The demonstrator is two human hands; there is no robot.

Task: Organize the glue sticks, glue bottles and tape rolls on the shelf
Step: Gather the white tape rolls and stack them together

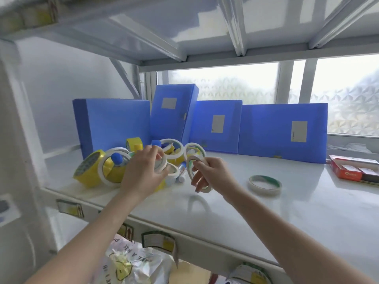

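**A:** Head view, the only one I have. What am I looking at?

**B:** A white shelf (266, 212) with a jumbled pile (131, 162) at about ten o'clock from its middle: yellow tape rolls, thin white tape rolls and blue-capped glue bottles, all touching and overlapping. Blue boxes (281, 132) stand along the back at twelve. One thin roll (265, 184) lies flat by itself at about three o'clock from the hands, well apart from the pile.

**A:** And my hands?

**B:** Your right hand (209, 173) has its thumb and fingers closed on a thin white roll (198, 175), held on edge just above the shelf. Your left hand (141, 171) is in the pile, fingers curled round another white roll (162, 163); I judge that it grips it, but the palm side is hidden.

**A:** So I'm sorting the thin rolls out. How do I do it cleanly?

**B:** I'd carry the right one toward three o'clock and lay it flat on the lone roll, edges matched, so a stack starts. Tilt it level before you let go, or I think it will roll off.

**A:** And the left?

**B:** Lift straight up, slowly. The rings look interlocked with a bottle (118, 158), so a sideways pull may drag things toward the front edge at six.
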